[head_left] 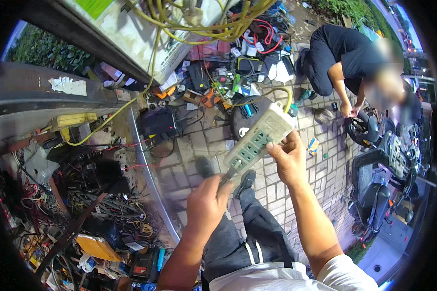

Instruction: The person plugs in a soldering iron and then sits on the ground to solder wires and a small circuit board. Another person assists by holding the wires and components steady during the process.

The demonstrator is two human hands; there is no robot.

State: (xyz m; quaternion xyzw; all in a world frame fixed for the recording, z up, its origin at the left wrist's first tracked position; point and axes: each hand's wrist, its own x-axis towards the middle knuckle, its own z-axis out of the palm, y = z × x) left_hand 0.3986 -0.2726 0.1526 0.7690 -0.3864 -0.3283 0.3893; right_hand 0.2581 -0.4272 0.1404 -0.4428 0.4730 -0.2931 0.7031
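Observation:
I hold a cream power strip (260, 136) with green sockets at an angle in front of me. My right hand (289, 157) is closed on its upper right part, thumb on the face by the sockets. My left hand (209, 199) is closed round a dark slim object (226, 175) that meets the strip's lower end; whether it is a plug or a tool I cannot tell. A thick yellow cable (287, 97) runs from the strip's upper end.
A co-worker (335, 63) crouches at upper right, hands together, beside scooters (376, 189). Cluttered electronics and cables (112, 208) fill the metal-edged area at left. More small goods (247, 68) lie on the paving below a white cabinet (145, 34) hung with yellow cable.

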